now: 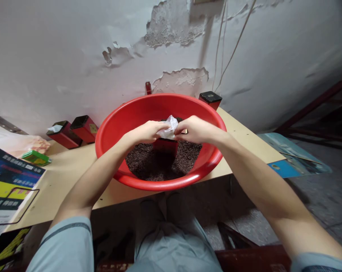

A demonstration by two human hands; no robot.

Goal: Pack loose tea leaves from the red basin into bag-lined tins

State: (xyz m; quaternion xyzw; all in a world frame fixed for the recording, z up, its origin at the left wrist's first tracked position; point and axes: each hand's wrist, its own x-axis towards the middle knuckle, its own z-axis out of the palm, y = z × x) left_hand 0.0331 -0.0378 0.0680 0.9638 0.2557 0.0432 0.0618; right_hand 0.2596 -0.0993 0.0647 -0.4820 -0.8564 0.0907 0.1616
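Note:
A large red basin (159, 184) holds loose dark brown grains (142, 162). Inside it stands a red tin (165, 148), with a translucent white plastic bag (171, 127) sticking out of its top. My left hand (150, 131) pinches the left side of the bag's gathered mouth. On the other side, my right hand (192, 129) has its fingers closed on the same bag. Both hands are just above the tin, over the basin's middle.
Two red tins (63, 135) (84, 129) lean near the wall at left, beside a green box (36, 158) and a printed board (9, 181). Another red tin (210, 99) stands behind the basin at right. The wooden table (244, 145) meets a peeling wall.

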